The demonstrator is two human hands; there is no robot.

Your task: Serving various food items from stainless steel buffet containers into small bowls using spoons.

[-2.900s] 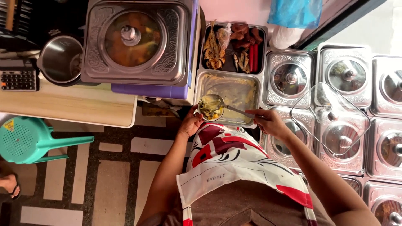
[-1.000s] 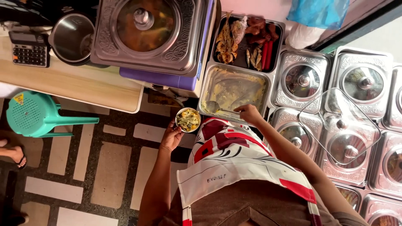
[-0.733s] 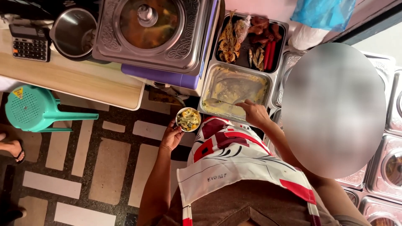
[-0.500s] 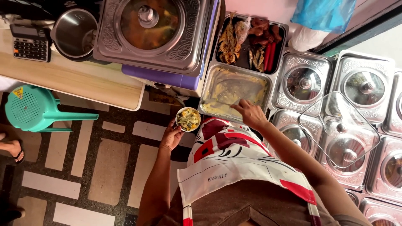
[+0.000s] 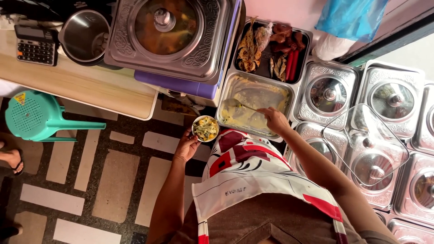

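My left hand [image 5: 187,145] holds a small round bowl [image 5: 205,129] filled with yellow and green food, just left of my apron and below the counter edge. My right hand [image 5: 274,119] grips the handle of a metal spoon [image 5: 234,104] whose bowl rests in an open steel tray [image 5: 254,105]. That tray carries a thin layer of pale yellow sauce over its bottom.
A second open tray [image 5: 271,50] of fried fish and sausages lies behind. Lidded steel trays [image 5: 327,94] fill the right, one glass lid [image 5: 366,144] propped aside. A big lidded pot [image 5: 167,31], steel canister [image 5: 83,35] and calculator [image 5: 35,44] stand left; a green stool [image 5: 34,116] is on the floor.
The bowl has dropped away from the tray toward my body. My right hand has reached left into the sauce tray with the spoon.
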